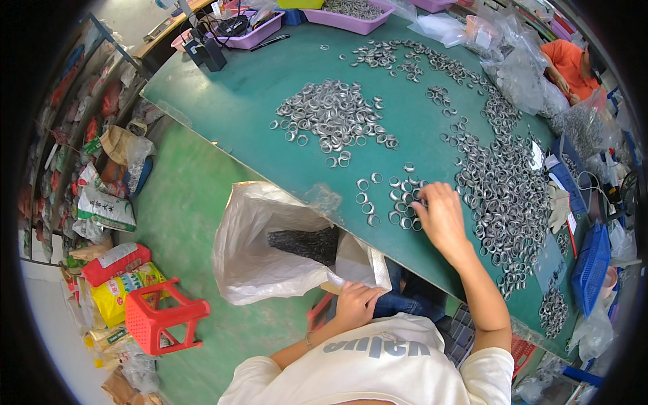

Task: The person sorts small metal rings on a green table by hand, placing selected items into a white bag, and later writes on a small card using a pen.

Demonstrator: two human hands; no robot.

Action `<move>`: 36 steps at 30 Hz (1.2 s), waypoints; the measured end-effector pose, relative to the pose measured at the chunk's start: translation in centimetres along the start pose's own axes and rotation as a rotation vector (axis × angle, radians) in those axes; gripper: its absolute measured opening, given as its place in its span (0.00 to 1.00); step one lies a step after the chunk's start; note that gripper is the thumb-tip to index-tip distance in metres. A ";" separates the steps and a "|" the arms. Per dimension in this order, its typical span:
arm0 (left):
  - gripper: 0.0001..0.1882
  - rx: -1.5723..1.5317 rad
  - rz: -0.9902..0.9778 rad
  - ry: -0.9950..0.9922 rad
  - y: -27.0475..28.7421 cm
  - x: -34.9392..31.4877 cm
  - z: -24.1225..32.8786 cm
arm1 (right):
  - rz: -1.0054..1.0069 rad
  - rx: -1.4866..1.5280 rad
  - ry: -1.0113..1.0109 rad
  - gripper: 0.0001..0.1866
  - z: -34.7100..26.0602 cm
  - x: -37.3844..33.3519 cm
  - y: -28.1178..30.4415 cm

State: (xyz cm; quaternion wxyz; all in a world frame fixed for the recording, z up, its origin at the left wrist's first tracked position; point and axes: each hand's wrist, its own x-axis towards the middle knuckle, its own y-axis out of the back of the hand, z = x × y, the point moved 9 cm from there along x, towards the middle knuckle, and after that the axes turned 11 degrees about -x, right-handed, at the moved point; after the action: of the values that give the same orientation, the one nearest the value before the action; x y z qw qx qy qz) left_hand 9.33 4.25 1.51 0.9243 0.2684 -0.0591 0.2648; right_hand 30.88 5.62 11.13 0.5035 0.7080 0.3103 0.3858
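My left hand (356,303) is closed on the rim of a white woven sack (246,270). The sack gapes beside the table edge, and a dark, shiny bundle (304,244) shows inside it. Over the table, my right hand (442,212) reaches into a small cluster of grey metal rings (398,206). Its thumb and bent fingers stand apart, with rings close to the tips; part of the cluster is hidden under the hand. A rounded heap of rings (331,115) lies farther off, and a long, dense spread of rings (506,196) runs along the right.
The green table (229,115) has a slanting near edge. Pink trays (351,17) stand at the back; a blue basket (590,260) sits at the right rim. A red stool (162,317) and filled bags (108,209) are left on the floor. Another person (572,67) sits far right.
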 end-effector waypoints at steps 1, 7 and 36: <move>0.05 -0.002 -0.003 -0.005 -0.1 0.1 0.0 | -0.012 -0.093 -0.027 0.09 1.0 -0.2 0.2; 0.05 0.001 -0.003 -0.014 -0.2 0.1 0.0 | 0.040 -0.125 -0.013 0.11 2.2 0.0 -1.0; 0.07 0.023 -0.011 -0.003 -0.4 0.0 -0.3 | -0.022 0.498 0.065 0.12 -2.6 0.3 -1.1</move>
State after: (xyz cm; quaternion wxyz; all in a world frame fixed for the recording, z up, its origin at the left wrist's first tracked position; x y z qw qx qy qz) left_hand 9.50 4.10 1.09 0.9225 0.2797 -0.0558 0.2602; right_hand 28.77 7.42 10.60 0.3074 0.7943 0.4193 0.3144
